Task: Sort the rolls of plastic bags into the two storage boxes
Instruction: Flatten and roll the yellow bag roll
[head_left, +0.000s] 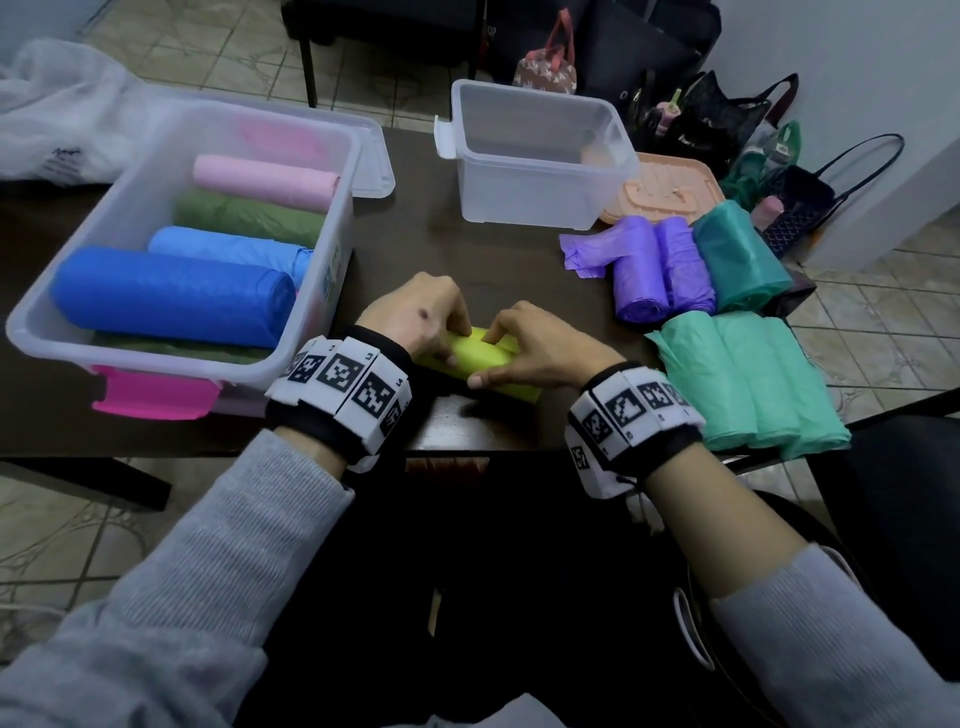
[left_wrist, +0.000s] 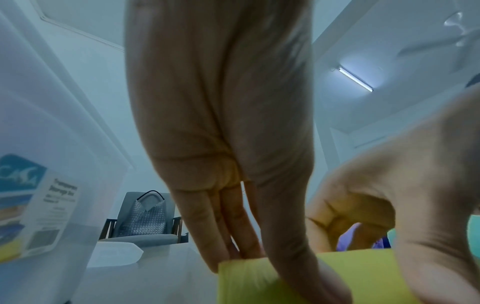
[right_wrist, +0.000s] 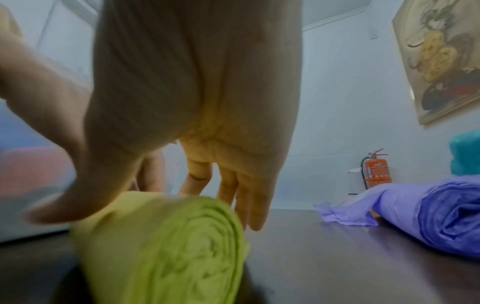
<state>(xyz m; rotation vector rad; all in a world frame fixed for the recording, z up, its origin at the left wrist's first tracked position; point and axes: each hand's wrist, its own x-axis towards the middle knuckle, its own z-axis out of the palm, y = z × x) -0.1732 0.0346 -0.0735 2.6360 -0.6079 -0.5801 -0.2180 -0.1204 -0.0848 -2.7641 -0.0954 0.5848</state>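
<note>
A yellow-green roll of bags (head_left: 480, 361) (left_wrist: 322, 277) (right_wrist: 168, 242) lies on the dark table near its front edge. My left hand (head_left: 423, 325) (left_wrist: 228, 236) grips its left end with curled fingers, and my right hand (head_left: 524, 353) (right_wrist: 207, 174) holds its right end, thumb at the near side. The large clear box (head_left: 67, 291) at the left holds pink, green, light blue and dark blue rolls (head_left: 171, 296). The smaller clear box (head_left: 540, 197) at the back stands without rolls. Two purple rolls (head_left: 660, 270), a teal roll (head_left: 737, 260) and mint green rolls (head_left: 748, 379) lie at the right.
A peach lid (head_left: 670, 192) lies behind the purple rolls. The large box's lid (head_left: 374, 166) sits behind it. Several bags (head_left: 727, 114) stand on the tiled floor at the back right. A white plastic sack (head_left: 57, 114) lies at the far left.
</note>
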